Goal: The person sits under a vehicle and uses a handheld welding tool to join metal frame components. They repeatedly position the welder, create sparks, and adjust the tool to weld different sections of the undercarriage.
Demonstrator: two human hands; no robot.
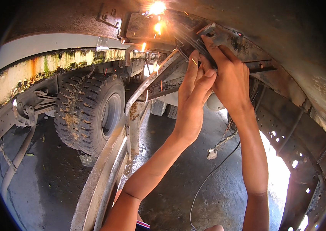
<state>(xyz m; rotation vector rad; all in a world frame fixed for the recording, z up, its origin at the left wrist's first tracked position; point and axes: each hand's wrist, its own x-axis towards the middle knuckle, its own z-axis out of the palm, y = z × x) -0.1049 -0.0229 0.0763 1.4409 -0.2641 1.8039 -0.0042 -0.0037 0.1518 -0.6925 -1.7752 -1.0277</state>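
Both my arms reach up under a rusty metal body. My left hand [192, 100] is closed at the lower end of a dark, grooved metal bar [195, 40], its thumb and fingers pointing upward. From the other side my right hand [228, 73] grips the same bar, with the index finger stretched along it toward a bracket [210, 28]. The bar slants up to the left, and its lower end is partly covered by my fingers. A bright burst of sparks [157, 8] glows beyond the bar's upper end, with glowing bits dropping below it.
A large treaded tire [85, 111] stands on the left. A curved metal rail [105, 169] rises beside my left forearm. A thin dark cable [205, 181] hangs to the wet, dark floor [166, 184]. At right is a perforated metal panel [286, 127]. Rust-streaked sheet metal [47, 69] runs along upper left.
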